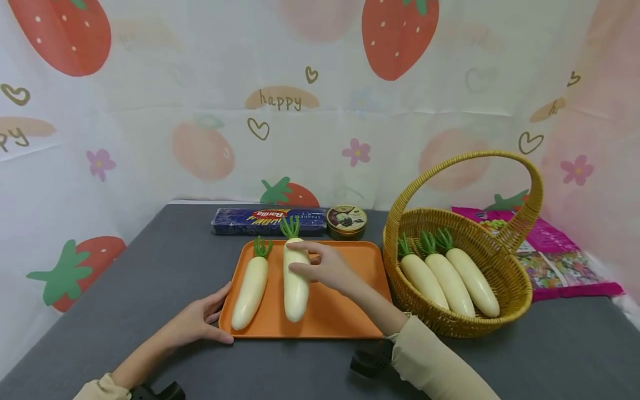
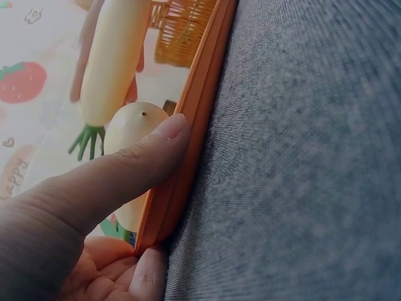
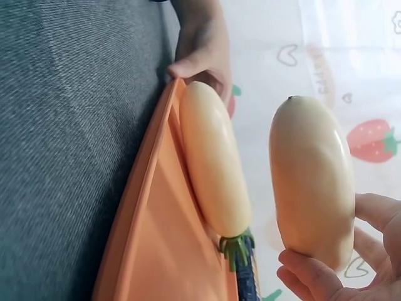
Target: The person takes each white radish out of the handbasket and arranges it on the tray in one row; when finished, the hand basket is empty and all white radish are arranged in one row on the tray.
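My right hand (image 1: 327,268) pinches a white radish (image 1: 296,297) between thumb and fingers, its green leaf stubs toward the back. In the right wrist view this radish (image 3: 310,169) hangs above the orange tray (image 3: 178,251), apart from it. A second white radish (image 1: 250,294) lies along the tray's left side, leaves toward the back. At the tray's (image 1: 345,319) near left corner, my left hand (image 1: 197,322) grips the edge. Its thumb (image 2: 141,157) lies over the rim in the left wrist view, with the other fingers partly hidden at the side.
To the right of the tray stands a wicker basket (image 1: 522,289) with a tall handle, holding three white radishes (image 1: 452,280). Behind the tray lie a blue spaghetti pack (image 1: 235,222) and a round tin (image 1: 346,222). A pink bag (image 1: 560,258) lies behind the basket.
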A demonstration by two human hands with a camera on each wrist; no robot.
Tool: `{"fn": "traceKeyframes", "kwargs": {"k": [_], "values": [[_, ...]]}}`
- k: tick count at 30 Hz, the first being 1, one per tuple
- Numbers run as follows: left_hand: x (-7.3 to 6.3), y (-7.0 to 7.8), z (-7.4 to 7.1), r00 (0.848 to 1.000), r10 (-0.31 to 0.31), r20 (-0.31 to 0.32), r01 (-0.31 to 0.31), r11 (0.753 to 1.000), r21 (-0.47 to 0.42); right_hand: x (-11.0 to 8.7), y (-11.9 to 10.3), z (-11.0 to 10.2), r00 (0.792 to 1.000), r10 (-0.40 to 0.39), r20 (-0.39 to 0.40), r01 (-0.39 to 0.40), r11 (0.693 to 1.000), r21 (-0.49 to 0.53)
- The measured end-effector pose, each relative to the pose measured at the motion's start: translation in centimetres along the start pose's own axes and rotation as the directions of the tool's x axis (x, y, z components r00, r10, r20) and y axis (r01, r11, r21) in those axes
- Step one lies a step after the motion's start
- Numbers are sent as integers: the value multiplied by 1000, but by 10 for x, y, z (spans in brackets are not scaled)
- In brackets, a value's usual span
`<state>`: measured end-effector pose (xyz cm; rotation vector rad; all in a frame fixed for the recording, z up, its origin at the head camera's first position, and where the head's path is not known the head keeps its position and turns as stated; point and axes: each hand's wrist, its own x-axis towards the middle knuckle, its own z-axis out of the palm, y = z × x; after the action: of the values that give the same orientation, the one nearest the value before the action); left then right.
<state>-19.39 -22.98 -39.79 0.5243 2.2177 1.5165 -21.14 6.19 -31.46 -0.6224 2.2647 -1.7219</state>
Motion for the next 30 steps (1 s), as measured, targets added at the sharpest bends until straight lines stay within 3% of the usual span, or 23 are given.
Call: {"fn": "traceKeyframes", "kwargs": {"k": [10,16,26,30], "values": [[-1,2,3,999,-45,7,45,994,-100,23,31,12,1000,15,14,-16,999,28],[3,3,2,999,-24,26,27,991,-133,27,38,16,999,42,23,-44,997,68],[-1,5,-1,999,-6,42,13,984,-175,32,40,29,999,38,6,-38,999,26],[-2,5,-2,999,-12,45,18,988,-154,34,44,33,1000,22,-5,-22,1000,-22]]}}
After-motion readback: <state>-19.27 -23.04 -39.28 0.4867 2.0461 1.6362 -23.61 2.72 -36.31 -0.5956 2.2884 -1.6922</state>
